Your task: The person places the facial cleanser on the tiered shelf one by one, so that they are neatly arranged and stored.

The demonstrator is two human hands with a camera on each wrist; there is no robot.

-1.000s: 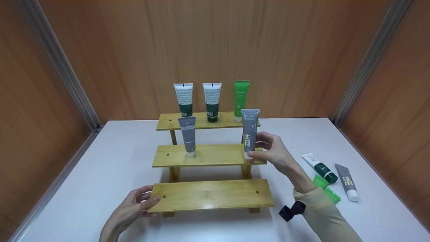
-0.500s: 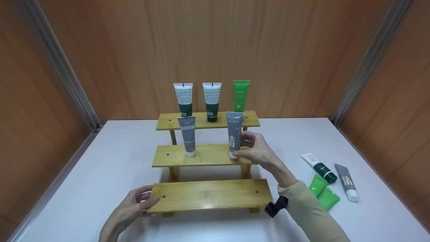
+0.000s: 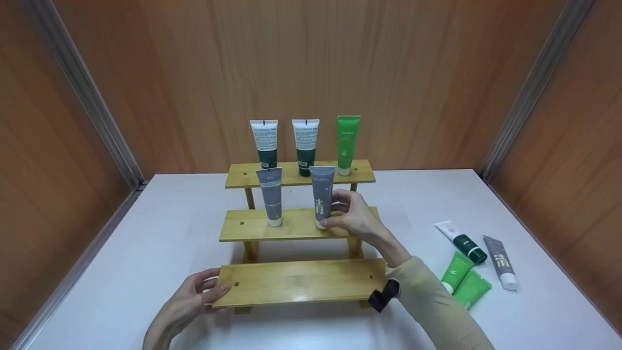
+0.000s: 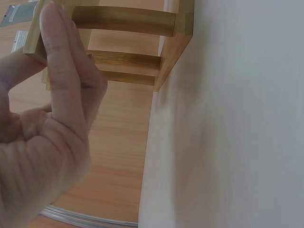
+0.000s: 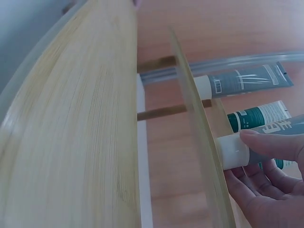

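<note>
Near: the left end of the lowest board (image 3: 301, 282) of a three-tiered, yellowish wooden stand (image 3: 251, 249) is pinched by the left-hand grip (image 3: 188, 297), thumb above and fingers beneath. The stand is judged to be steadied by this.

Near right, on the white desk (image 3: 97, 291): two bright green flattened plastic tubes (image 3: 472, 289) are laid close together; overlap or mere contact cannot be told. Slightly farther, a lying grey plastic tube with a white cap (image 3: 500, 262) and, to its left, a lying white-and-dark-green plastic tube (image 3: 461, 242) are seen. These four are judged to be the portion left to be stood up.

Middle distance: an upright grey plastic tube with pale lettering (image 3: 321, 189), cap down, is grasped near its cap by the right-hand grip (image 3: 357, 218), right of centre on the middle board (image 3: 297, 221). Cap contact is suggested by the right wrist view; release not yet made. A second upright grey tube (image 3: 272, 194) is stood to the left, unheld; its placing is judged complete.

Far: on the top board (image 3: 290, 180), two upright white-and-dark-green tubes (image 3: 305, 138) are stood at left and centre, and an upright bright green tube (image 3: 347, 143) at right, all unheld. This tier is judged finished; overall, about half done.
</note>
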